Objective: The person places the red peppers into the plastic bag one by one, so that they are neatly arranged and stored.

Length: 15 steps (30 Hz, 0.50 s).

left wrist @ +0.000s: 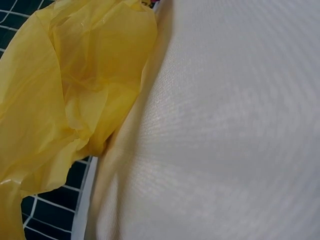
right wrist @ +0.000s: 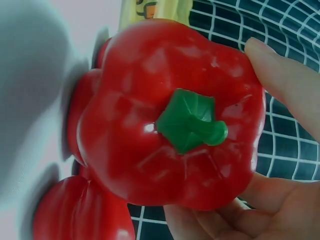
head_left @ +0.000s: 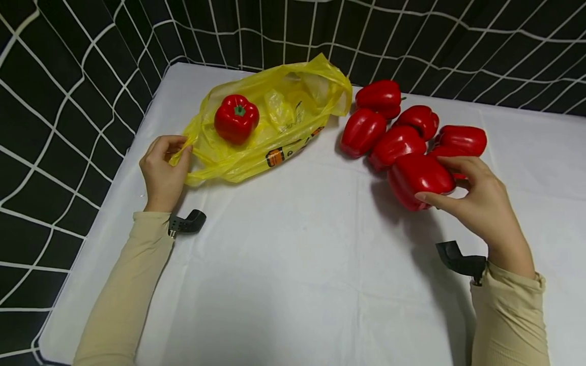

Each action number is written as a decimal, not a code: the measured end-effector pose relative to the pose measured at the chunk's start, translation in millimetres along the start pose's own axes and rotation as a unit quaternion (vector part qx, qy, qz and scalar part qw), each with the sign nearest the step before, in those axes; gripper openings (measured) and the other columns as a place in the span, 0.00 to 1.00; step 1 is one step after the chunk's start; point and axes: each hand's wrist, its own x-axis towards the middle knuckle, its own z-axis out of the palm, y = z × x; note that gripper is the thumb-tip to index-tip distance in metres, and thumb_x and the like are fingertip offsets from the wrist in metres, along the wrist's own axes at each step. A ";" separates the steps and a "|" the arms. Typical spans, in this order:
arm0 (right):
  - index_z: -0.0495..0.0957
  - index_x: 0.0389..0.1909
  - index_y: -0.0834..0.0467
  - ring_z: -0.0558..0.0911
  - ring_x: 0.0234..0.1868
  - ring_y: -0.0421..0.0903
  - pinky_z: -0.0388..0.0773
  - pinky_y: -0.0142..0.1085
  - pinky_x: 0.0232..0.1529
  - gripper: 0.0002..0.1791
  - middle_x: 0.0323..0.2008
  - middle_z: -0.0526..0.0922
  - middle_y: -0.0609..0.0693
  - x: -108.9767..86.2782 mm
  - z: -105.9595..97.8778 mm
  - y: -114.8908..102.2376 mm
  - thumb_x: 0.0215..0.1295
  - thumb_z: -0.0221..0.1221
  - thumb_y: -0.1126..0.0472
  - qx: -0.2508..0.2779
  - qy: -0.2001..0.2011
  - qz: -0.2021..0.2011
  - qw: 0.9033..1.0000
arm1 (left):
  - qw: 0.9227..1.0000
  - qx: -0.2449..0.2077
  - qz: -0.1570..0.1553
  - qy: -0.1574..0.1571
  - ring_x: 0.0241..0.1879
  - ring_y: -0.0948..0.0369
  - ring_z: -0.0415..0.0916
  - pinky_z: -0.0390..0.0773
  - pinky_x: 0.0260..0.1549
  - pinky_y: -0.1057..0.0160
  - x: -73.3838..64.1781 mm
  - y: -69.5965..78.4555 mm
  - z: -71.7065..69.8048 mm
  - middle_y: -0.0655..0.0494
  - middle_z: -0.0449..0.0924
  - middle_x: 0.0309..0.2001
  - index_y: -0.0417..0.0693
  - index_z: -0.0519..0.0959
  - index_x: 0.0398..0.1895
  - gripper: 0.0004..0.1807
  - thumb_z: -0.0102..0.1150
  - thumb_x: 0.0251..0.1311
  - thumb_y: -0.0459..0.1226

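Note:
My left hand (head_left: pixel 166 170) pinches the near-left edge of a yellow plastic bag (head_left: pixel 274 155), whose mouth lies spread toward me. One red bell pepper (head_left: pixel 235 119) with a green stem sits in the bag. On the right, my right hand (head_left: pixel 485 201) holds another red bell pepper (right wrist: pixel 135 115) between thumb and fingers, over the near end of a cluster of peppers. Its green stem (right wrist: pixel 190 122) faces the right wrist camera. In the left wrist view the crumpled yellow bag (left wrist: pixel 95 75) fills the left side, and the left hand is out of sight there.
Several more red bell peppers (head_left: pixel 363 133) lie grouped right of the bag on the white tabletop (head_left: pixel 293 264). White netting (head_left: pixel 274 33) over a dark backing rises along the back and left edges. A black wrist camera (head_left: pixel 187 222) is strapped at each sleeve.

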 end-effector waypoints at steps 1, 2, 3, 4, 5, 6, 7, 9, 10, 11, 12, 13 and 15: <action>0.71 0.60 0.62 0.69 0.42 0.32 0.65 0.13 0.38 0.36 0.54 0.70 0.54 -0.1 0.6 -0.3 0.47 0.72 0.62 0.001 0.003 -0.002 1.000 | 1.000 0.001 0.001 0.000 0.37 0.55 0.76 0.73 0.40 0.77 -0.1 -0.2 -0.2 0.41 0.79 0.36 0.30 0.80 0.38 0.08 0.63 0.55 0.26; 0.71 0.60 0.62 0.69 0.42 0.32 0.65 0.13 0.38 0.36 0.54 0.70 0.53 -0.1 1.0 -0.7 0.47 0.72 0.63 0.003 0.006 -0.003 1.000 | 1.000 0.002 0.003 0.000 0.37 0.55 0.76 0.73 0.40 0.76 -0.2 -0.6 -0.6 0.40 0.79 0.36 0.30 0.79 0.38 0.08 0.63 0.55 0.26; 0.71 0.60 0.62 0.70 0.42 0.32 0.65 0.13 0.38 0.36 0.53 0.70 0.52 -0.1 1.3 -1.2 0.47 0.72 0.63 0.005 0.009 -0.003 1.000 | 1.000 0.002 0.005 0.001 0.37 0.55 0.76 0.73 0.40 0.76 0.0 -0.9 -1.0 0.40 0.79 0.35 0.30 0.79 0.37 0.08 0.63 0.54 0.26; 0.71 0.60 0.62 0.70 0.42 0.32 0.66 0.13 0.39 0.36 0.53 0.70 0.52 0.1 1.8 -1.9 0.47 0.72 0.63 0.007 0.011 -0.004 1.000 | 1.000 0.001 0.006 0.001 0.37 0.54 0.76 0.73 0.40 0.76 0.0 -1.3 -1.1 0.40 0.79 0.35 0.30 0.79 0.37 0.08 0.63 0.54 0.26; 0.71 0.60 0.62 0.70 0.42 0.32 0.66 0.13 0.39 0.36 0.53 0.70 0.51 0.3 2.2 -2.6 0.47 0.72 0.63 0.008 0.013 -0.004 1.000 | 1.000 0.002 0.006 0.001 0.37 0.54 0.76 0.73 0.40 0.76 -0.1 -1.2 -1.3 0.40 0.79 0.35 0.29 0.79 0.38 0.08 0.63 0.54 0.26; 0.71 0.60 0.62 0.70 0.43 0.33 0.66 0.13 0.39 0.36 0.53 0.69 0.51 0.2 2.6 -3.3 0.47 0.72 0.63 0.010 0.015 -0.002 1.000 | 1.000 0.001 0.006 0.001 0.36 0.54 0.76 0.73 0.40 0.76 -0.4 -0.9 -1.5 0.40 0.79 0.35 0.29 0.79 0.38 0.08 0.63 0.54 0.26; 0.71 0.60 0.61 0.69 0.44 0.33 0.66 0.12 0.40 0.36 0.53 0.69 0.51 0.2 3.0 -3.8 0.47 0.72 0.63 0.011 0.017 -0.001 1.000 | 1.000 -0.001 0.006 0.002 0.36 0.54 0.76 0.73 0.40 0.76 -0.6 -1.1 -1.5 0.40 0.79 0.35 0.29 0.79 0.37 0.08 0.63 0.54 0.25; 0.70 0.61 0.62 0.68 0.45 0.34 0.65 0.12 0.41 0.37 0.54 0.69 0.53 0.5 3.6 -4.5 0.48 0.72 0.63 0.013 0.020 0.000 1.000 | 1.000 -0.004 0.003 0.002 0.36 0.54 0.76 0.73 0.40 0.76 -0.6 -1.0 -1.3 0.40 0.79 0.35 0.29 0.79 0.37 0.08 0.63 0.54 0.25; 0.70 0.61 0.62 0.67 0.46 0.34 0.65 0.12 0.41 0.37 0.54 0.69 0.54 0.6 3.9 -4.7 0.48 0.72 0.64 0.013 0.022 0.000 1.000 | 1.000 -0.005 0.003 0.001 0.37 0.54 0.76 0.73 0.40 0.76 -0.5 -0.9 -1.1 0.40 0.79 0.35 0.29 0.79 0.37 0.08 0.63 0.54 0.25; 0.70 0.61 0.62 0.67 0.47 0.35 0.65 0.12 0.41 0.37 0.54 0.69 0.55 0.7 4.2 -4.9 0.48 0.72 0.64 0.014 0.024 0.000 1.000 | 1.000 -0.005 0.003 0.000 0.37 0.54 0.76 0.73 0.40 0.76 -0.3 -1.1 -0.8 0.40 0.79 0.35 0.29 0.79 0.37 0.08 0.63 0.54 0.25; 0.70 0.61 0.61 0.67 0.47 0.35 0.65 0.12 0.42 0.37 0.55 0.69 0.55 0.8 4.7 -5.0 0.47 0.72 0.64 0.015 0.027 0.000 1.000 | 1.000 -0.004 0.005 -0.001 0.37 0.54 0.76 0.73 0.40 0.75 -0.1 -1.4 -0.7 0.40 0.79 0.35 0.30 0.80 0.37 0.08 0.63 0.54 0.25; 0.70 0.61 0.61 0.66 0.48 0.35 0.65 0.12 0.42 0.37 0.55 0.69 0.55 0.9 5.2 -5.0 0.47 0.72 0.64 0.016 0.029 0.000 0.999 | 1.000 -0.003 0.005 -0.002 0.37 0.54 0.76 0.73 0.40 0.75 0.0 -2.0 -0.5 0.41 0.79 0.35 0.30 0.80 0.37 0.08 0.63 0.54 0.26; 0.70 0.61 0.61 0.66 0.49 0.36 0.65 0.13 0.43 0.37 0.55 0.69 0.55 1.3 7.0 -5.2 0.48 0.72 0.64 0.021 0.032 -0.001 0.999 | 1.000 -0.003 0.004 -0.002 0.37 0.54 0.76 0.73 0.40 0.75 -0.6 -3.1 -0.6 0.41 0.79 0.35 0.30 0.80 0.37 0.08 0.63 0.54 0.26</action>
